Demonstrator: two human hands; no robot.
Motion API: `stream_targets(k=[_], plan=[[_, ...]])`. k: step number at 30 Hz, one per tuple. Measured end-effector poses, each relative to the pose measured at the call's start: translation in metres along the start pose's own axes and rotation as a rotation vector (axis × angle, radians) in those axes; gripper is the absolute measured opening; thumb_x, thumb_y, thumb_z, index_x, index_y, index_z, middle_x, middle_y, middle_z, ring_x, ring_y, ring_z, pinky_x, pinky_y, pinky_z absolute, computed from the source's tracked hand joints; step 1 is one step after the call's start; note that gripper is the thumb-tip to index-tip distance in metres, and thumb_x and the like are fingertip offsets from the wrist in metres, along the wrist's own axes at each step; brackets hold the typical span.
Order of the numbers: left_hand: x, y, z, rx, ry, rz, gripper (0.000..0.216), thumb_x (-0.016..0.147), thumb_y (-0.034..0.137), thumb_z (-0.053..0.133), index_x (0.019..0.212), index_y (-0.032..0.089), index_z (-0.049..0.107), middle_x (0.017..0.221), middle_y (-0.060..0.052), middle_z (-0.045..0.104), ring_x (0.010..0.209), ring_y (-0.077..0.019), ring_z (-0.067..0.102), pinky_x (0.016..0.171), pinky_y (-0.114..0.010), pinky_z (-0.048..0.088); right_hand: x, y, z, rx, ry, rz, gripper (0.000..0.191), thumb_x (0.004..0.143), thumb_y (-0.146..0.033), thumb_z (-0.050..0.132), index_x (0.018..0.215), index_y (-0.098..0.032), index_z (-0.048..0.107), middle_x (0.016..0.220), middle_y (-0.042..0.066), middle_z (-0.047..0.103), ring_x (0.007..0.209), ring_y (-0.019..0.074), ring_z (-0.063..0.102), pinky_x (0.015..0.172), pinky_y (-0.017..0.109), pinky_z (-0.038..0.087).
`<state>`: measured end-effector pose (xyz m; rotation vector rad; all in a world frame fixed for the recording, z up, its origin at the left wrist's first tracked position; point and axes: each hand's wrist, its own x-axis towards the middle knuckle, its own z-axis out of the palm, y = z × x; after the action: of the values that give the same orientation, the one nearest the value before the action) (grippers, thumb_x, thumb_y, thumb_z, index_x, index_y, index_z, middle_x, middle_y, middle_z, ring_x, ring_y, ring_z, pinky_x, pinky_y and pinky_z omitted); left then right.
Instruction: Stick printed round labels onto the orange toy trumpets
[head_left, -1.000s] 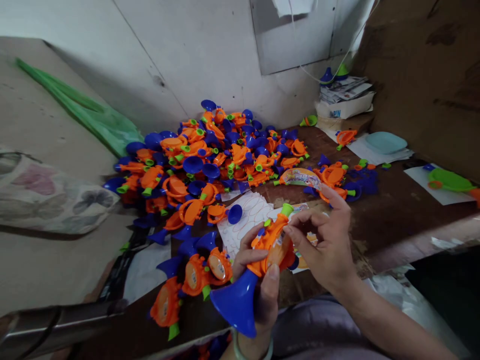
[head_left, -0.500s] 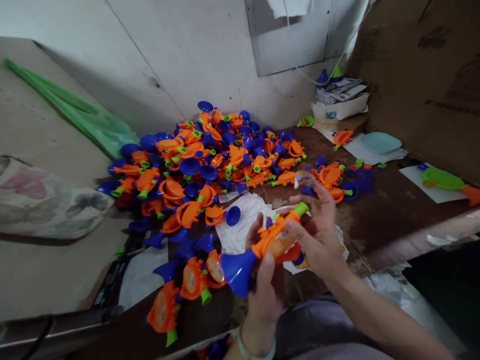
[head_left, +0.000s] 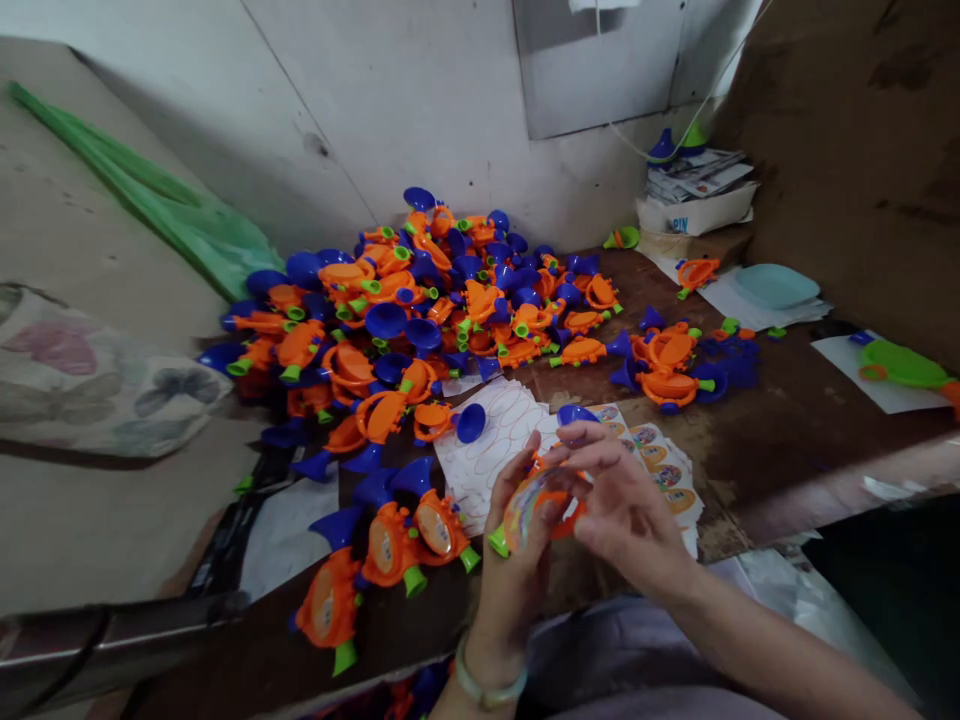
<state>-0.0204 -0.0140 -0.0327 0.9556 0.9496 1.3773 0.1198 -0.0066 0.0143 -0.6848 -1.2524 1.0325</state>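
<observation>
My left hand [head_left: 517, 560] grips an orange toy trumpet [head_left: 536, 495] with a blue bell and a green mouthpiece, held over the table's front edge. The mouthpiece points down to the left and the bell points away. My right hand [head_left: 622, 500] lies across the toy's side with its fingers pressed on a round coloured sticker there. Under my hands lie sticker sheets [head_left: 664, 465] and a peeled white backing sheet [head_left: 495, 430]. Three stickered trumpets [head_left: 390, 555] lie just left of my left hand.
A big pile of orange and blue trumpets [head_left: 420, 310] fills the back of the brown table [head_left: 787, 430]. A smaller group [head_left: 667, 360] lies to the right. Papers, a pale blue lid [head_left: 776, 285] and a green toy [head_left: 900, 365] sit far right. A green bag [head_left: 172, 225] leans at left.
The trumpet has been turned end for end: its blue bell pointed toward me, now it points away. My right hand went from holding a sticker to pressing on the toy's side.
</observation>
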Motion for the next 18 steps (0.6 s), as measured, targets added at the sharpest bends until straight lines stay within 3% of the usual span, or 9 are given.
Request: stream_targets(k=[3,6,18], plan=[[0.001,0.003,0.002,-0.099,0.021,0.016,0.060,0.084,0.047,0.092,0.140,0.033,0.074,0.159,-0.012,0.067,0.137,-0.0326,0.072,0.109,-0.042,0.063,0.015,-0.003,-0.005,0.014,0.122,0.136,0.026,0.091,-0.045,0.087,0.096,-0.028,0.068,0.098,0.002,0.074,0.091,0.0187,0.077,0.082,0.035,0.069],[0.000,0.011,0.006,-0.104,0.001,0.032,0.061,0.081,0.043,0.095,0.138,0.034,0.075,0.156,-0.012,0.069,0.134,-0.0328,0.073,0.106,-0.040,0.064,0.021,-0.004,-0.007,-0.007,0.138,0.249,0.032,0.086,-0.045,0.090,0.095,-0.027,0.065,0.083,-0.003,0.070,0.072,0.0138,0.071,0.067,0.026,0.065],[-0.003,0.023,0.008,-0.042,-0.045,0.144,0.057,0.086,0.033,0.092,0.139,0.036,0.073,0.168,-0.010,0.058,0.139,-0.0306,0.070,0.111,-0.037,0.061,0.009,-0.003,0.005,-0.119,0.220,0.143,0.027,0.087,-0.021,0.085,0.101,-0.028,0.063,0.087,-0.004,0.069,0.073,0.0132,0.069,0.068,0.023,0.063]])
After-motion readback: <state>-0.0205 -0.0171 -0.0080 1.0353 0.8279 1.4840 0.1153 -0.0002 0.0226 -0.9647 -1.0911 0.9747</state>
